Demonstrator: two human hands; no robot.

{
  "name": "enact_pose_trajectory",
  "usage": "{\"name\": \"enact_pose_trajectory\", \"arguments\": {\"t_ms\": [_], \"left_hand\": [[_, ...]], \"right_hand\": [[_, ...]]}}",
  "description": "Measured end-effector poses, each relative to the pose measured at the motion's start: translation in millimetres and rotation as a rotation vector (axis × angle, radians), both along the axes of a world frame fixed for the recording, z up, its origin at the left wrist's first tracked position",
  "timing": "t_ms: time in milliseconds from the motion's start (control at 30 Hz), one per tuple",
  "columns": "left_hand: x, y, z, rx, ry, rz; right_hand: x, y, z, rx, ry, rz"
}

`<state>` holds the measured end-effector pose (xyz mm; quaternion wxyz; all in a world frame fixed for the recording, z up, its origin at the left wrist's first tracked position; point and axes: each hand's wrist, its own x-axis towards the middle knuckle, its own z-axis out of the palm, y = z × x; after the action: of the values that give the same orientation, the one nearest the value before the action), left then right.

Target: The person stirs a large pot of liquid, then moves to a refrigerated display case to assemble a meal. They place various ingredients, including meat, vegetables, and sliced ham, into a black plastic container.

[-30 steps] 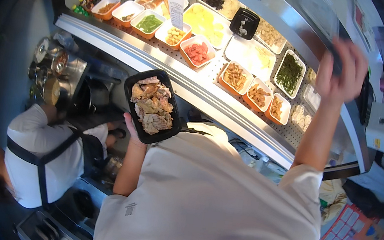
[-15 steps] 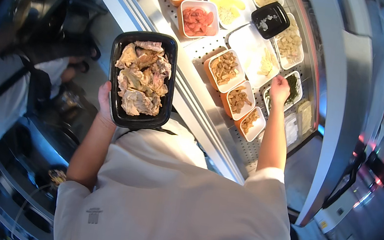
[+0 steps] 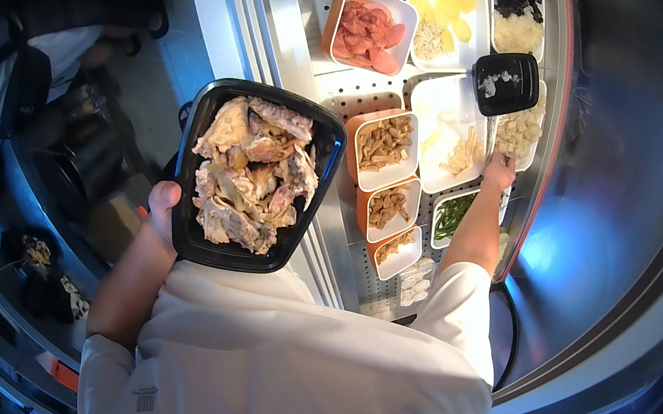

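My left hand (image 3: 162,210) grips the left side of a black plastic food tray (image 3: 232,259), holding it up in front of my body. Pale, brownish cooked meat pieces (image 3: 255,175) fill the tray. My right arm stretches into a lit display case. There my right hand (image 3: 500,171), fingers drawn together, is at the near end of a white tray of pale chunks (image 3: 520,132); whatever it may grip is hidden. Left of that hand, pale strips (image 3: 464,152) lie in a white tray. A container of green vegetables (image 3: 453,217) sits just below the wrist.
A small black tray with white bits (image 3: 505,86) rests across the white trays. Orange-sided containers hold brown pieces (image 3: 385,143) and pink slices (image 3: 369,33). Yellow slices (image 3: 445,3) lie farther back. The case's metal edge (image 3: 277,21) runs beside the held tray. Another person stands at the left.
My right hand has moved from the dark green food toward the pale chunks. The held tray now appears larger and slightly lower. My view has shifted and turned.
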<state>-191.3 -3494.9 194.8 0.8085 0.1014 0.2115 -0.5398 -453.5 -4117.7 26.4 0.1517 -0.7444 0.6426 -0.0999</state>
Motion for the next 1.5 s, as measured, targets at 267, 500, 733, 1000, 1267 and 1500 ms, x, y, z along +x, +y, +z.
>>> {"name": "enact_pose_trajectory", "arguments": {"t_ms": [267, 500, 733, 1000, 1267, 1500], "left_hand": [[-9.9, -19.5, -15.0, -0.034, 0.08, -0.008], [-9.3, -31.6, -6.0, -0.071, 0.068, 0.011], [-15.3, -19.6, -11.2, -0.011, 0.132, -0.042], [-2.1, -38.7, -12.2, 0.007, 0.02, -0.081], [5.2, -39.9, -24.8, -0.006, 0.015, -0.116], [8.1, -49.8, -17.0, 0.033, -0.1, -0.159]], "right_hand": [[37.9, -9.9, -14.2, -0.006, 0.093, -0.202], [-8.4, -31.9, -45.2, 0.08, -0.398, -0.107], [-3.1, -40.4, -49.9, 0.1, -0.341, -0.048], [-16.8, -27.1, -0.3, -0.045, 0.157, -0.173], [-35.2, -9.4, 17.0, 0.14, -0.56, -0.332], [-24.3, 18.0, 45.4, 0.311, -0.99, -0.339]]}}
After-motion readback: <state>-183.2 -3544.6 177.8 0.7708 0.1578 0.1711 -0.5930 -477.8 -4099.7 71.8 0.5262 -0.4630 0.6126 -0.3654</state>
